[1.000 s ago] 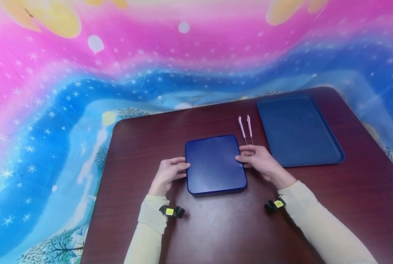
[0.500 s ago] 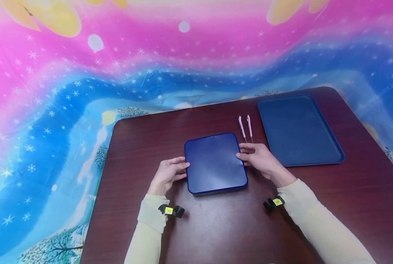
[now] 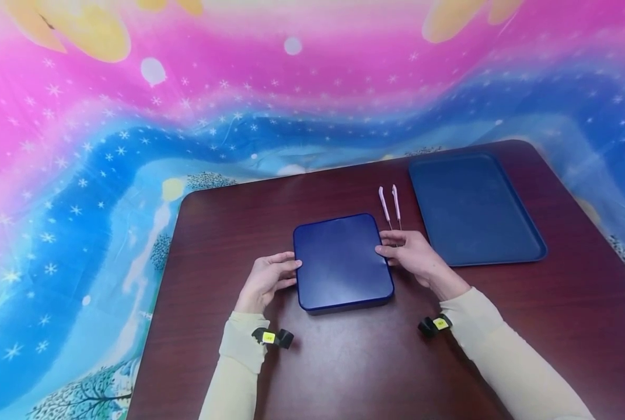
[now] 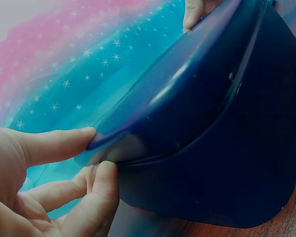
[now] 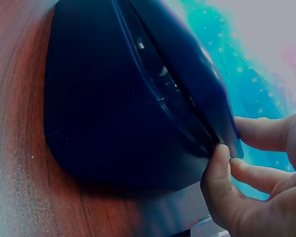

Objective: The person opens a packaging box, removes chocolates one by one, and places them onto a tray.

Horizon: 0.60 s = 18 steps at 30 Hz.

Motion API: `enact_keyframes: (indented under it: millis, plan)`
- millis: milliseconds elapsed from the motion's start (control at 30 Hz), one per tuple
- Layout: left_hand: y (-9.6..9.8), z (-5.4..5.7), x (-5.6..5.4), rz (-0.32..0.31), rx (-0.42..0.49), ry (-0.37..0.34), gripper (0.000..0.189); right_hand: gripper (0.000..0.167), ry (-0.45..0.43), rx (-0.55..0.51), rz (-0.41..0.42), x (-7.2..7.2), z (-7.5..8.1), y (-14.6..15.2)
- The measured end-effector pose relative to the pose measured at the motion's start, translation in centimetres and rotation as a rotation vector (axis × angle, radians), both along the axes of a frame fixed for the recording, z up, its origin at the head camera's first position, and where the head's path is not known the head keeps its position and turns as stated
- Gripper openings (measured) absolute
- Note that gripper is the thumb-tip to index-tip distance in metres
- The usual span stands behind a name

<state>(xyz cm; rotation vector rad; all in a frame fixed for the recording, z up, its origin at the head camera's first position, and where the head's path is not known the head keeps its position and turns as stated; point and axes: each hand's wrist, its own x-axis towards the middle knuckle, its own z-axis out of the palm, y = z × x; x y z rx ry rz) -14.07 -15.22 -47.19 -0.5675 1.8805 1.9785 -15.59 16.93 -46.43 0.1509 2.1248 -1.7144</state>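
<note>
Evidently the left grip (image 3: 266, 279) and right grip (image 3: 416, 256) each pinch an edge of the blue lid (image 3: 344, 262), which spans between them; the box (image 4: 227, 177) sits just below both, on the worktop (image 3: 344, 367). Loosening the lid seems the step in hand, a dark slit showing beneath it; next probably calls for an even upward pull from both sides.
</note>
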Motion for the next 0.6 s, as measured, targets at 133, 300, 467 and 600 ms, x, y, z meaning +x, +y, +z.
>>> enact_keyframes:
  millis: [133, 300, 467, 600]
  plan:
    - [0.04, 0.07, 0.11, 0.006, 0.008, 0.006, 0.037, 0.056, 0.004, -0.006, -0.006, 0.05, -0.17, 0.00]
    - [0.15, 0.22, 0.25, 0.012, -0.005, 0.017, 0.038, 0.054, 0.009, -0.022, -0.013, 0.16, -0.39, 0.03]
    - [0.24, 0.49, 0.22, 0.016, 0.003, 0.039, 0.040, 0.055, 0.019, -0.028, -0.020, 0.27, -0.18, 0.07]
    - [0.21, 0.65, 0.15, 0.007, 0.010, 0.060, 0.041, 0.055, 0.041, -0.010, -0.016, 0.31, 0.33, 0.25]
